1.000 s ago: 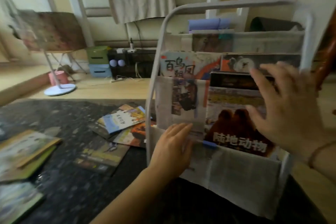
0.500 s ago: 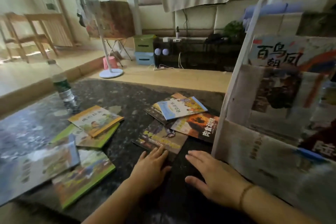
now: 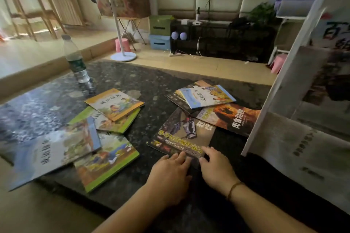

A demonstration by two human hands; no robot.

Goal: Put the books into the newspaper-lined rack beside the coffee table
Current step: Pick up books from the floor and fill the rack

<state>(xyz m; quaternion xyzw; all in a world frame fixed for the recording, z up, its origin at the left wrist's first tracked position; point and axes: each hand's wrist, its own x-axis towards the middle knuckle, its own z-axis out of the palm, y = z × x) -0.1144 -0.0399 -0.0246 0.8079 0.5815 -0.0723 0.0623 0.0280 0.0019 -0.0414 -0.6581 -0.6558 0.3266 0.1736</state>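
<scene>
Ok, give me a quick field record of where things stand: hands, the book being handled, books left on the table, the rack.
left hand: fingers flat on near edge of dark book
right hand: fingers on same book's near edge, beside the left
dark book: flat on table, not lifted
right cluster: orange book, blue book stacked on another
left cluster: about five books, overlapping, topmost yellow book
bottle: upright, far left of table
rack: at right, newspaper-lined, books inside only partly visible
</scene>
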